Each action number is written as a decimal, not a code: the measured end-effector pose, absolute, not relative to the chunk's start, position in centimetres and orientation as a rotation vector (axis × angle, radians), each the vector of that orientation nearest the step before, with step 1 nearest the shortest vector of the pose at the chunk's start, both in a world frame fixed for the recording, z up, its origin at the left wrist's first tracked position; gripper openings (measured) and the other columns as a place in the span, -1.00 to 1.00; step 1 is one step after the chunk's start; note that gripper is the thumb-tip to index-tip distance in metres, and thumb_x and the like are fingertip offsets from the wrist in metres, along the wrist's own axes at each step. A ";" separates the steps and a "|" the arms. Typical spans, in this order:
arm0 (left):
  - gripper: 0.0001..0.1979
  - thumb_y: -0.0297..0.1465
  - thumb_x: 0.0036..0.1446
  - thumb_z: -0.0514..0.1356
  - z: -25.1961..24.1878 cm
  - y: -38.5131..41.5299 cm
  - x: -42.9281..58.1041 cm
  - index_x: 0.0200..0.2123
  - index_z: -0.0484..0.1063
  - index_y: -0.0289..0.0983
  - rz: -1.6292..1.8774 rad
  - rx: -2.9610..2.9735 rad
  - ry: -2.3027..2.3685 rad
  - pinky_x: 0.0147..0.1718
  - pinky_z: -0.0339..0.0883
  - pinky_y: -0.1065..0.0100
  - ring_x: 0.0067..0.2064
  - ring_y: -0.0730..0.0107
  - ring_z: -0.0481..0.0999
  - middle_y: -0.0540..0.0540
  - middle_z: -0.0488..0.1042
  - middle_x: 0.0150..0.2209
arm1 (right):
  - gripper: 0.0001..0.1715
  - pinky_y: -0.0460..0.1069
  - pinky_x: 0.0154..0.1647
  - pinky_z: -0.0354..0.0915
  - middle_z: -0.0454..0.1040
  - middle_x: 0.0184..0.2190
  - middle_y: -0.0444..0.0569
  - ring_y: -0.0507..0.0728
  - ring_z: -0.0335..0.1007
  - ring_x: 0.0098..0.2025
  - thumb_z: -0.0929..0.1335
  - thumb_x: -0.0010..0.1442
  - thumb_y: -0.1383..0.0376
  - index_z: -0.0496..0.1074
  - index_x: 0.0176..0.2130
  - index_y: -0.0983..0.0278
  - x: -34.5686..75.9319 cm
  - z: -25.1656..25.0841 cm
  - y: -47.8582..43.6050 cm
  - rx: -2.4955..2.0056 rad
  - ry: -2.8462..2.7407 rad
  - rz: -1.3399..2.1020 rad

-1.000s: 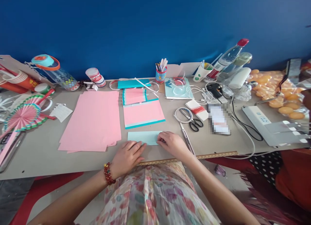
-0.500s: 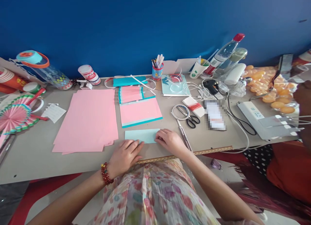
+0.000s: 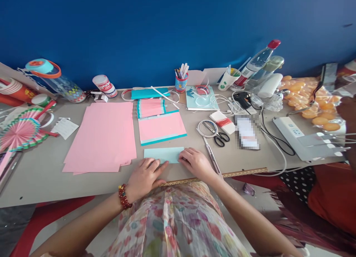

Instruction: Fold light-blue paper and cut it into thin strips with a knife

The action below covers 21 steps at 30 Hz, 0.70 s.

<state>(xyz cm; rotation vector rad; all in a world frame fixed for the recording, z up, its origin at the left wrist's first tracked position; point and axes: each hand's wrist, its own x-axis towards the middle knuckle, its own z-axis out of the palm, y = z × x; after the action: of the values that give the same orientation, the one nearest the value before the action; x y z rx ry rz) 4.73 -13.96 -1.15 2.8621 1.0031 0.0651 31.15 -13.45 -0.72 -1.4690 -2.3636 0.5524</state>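
A light blue paper strip (image 3: pixel 164 153) lies flat on the table near its front edge, in front of my body. My left hand (image 3: pixel 147 175) rests on its lower left edge, fingers stretched and slightly apart, a beaded bracelet on the wrist. At the strip's right end, my right hand (image 3: pixel 196 161) has its fingers curled together, closed on the paper's edge; the fingertips are partly hidden. Just behind the strip lies a pink sheet with teal borders (image 3: pixel 162 128). A pleated pink-and-teal paper (image 3: pixel 151 107) sits behind that sheet.
Pink paper sheets (image 3: pixel 102 138) are stacked at left, beside a paper fan (image 3: pixel 23 129). To the right lie a utility knife (image 3: pixel 212 157), scissors (image 3: pixel 221 139), a tape roll (image 3: pixel 199 128), a blurred phone (image 3: pixel 247 133) and a power strip (image 3: pixel 294 133). Bottles and a pen cup (image 3: pixel 180 83) line the wall.
My left hand's fingers have shifted slightly along the strip's lower edge, the index finger reaching further right. My right hand stays at the right end. The view has moved slightly.
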 end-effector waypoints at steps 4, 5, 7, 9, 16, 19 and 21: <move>-0.37 0.03 0.29 0.01 -1.0 -13.9 4.8 0.31 0.20 -0.14 0.015 2.873 1.007 -0.02 0.22 0.10 0.00 0.08 0.29 -0.19 0.38 0.00 | -0.73 0.11 0.02 0.27 0.44 0.01 0.08 0.23 0.30 0.01 0.27 0.37 0.28 0.46 0.00 0.22 30.5 -0.8 -14.8 -1.406 -2.359 0.342; -0.37 0.04 0.28 0.01 -1.1 -13.9 4.8 0.29 0.22 -0.14 0.011 2.875 1.006 -0.01 0.22 0.10 0.00 0.08 0.29 -0.19 0.38 0.00 | -0.69 0.15 0.08 0.25 0.40 0.10 0.07 0.25 0.26 0.09 0.27 0.38 0.25 0.44 0.07 0.18 30.2 -0.8 -15.3 -1.391 -2.374 0.296; -0.37 0.05 0.27 0.02 -1.2 -13.9 4.8 0.28 0.26 -0.14 0.018 2.876 1.009 0.01 0.22 0.10 0.01 0.08 0.28 -0.19 0.38 -0.01 | -0.61 0.22 0.21 0.17 0.31 0.24 0.01 0.29 0.16 0.21 0.27 0.37 0.16 0.40 0.15 0.13 29.5 -0.9 -16.2 -1.383 -2.414 0.244; -0.35 0.07 0.25 0.02 -1.3 -14.0 4.8 0.28 0.26 -0.14 0.037 2.877 1.013 0.01 0.21 0.10 0.02 0.08 0.28 -0.19 0.38 0.00 | -0.56 0.26 0.29 0.08 0.22 0.31 -0.01 0.31 0.12 0.26 0.27 0.37 0.12 0.38 0.18 0.13 29.1 -1.1 -17.1 -1.433 -2.420 0.211; -0.32 0.09 0.23 0.02 -1.4 -14.2 4.8 0.30 0.23 -0.14 0.106 2.861 1.037 0.03 0.20 0.10 0.03 0.07 0.28 -0.19 0.40 0.03 | -0.58 0.30 0.30 0.07 0.17 0.35 -0.06 0.32 0.11 0.30 0.24 0.39 0.20 0.40 0.18 0.07 31.3 -1.4 -20.1 -1.726 -2.274 0.109; -0.31 0.10 0.23 0.02 -1.6 -14.3 4.8 0.30 0.22 -0.12 0.126 2.844 1.052 0.03 0.21 0.09 0.02 0.07 0.28 -0.18 0.40 0.03 | -0.59 0.26 0.26 0.14 0.26 0.30 -0.08 0.29 0.19 0.25 0.22 0.39 0.23 0.42 0.16 0.11 31.8 -1.2 -20.7 -1.757 -2.220 0.090; -0.31 0.10 0.22 0.02 -1.7 -14.3 4.7 0.31 0.22 -0.11 0.141 2.830 1.057 0.04 0.21 0.09 0.02 0.07 0.28 -0.17 0.40 0.04 | -0.60 0.23 0.26 0.15 0.32 0.26 -0.07 0.28 0.23 0.22 0.21 0.39 0.24 0.46 0.12 0.17 31.5 -0.9 -20.5 -1.754 -2.175 0.084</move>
<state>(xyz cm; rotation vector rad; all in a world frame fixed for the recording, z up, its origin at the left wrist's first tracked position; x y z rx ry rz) 4.70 -14.26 -1.72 2.8295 1.0572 0.1406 31.47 -20.53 -0.94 -1.7541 -2.1754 0.0837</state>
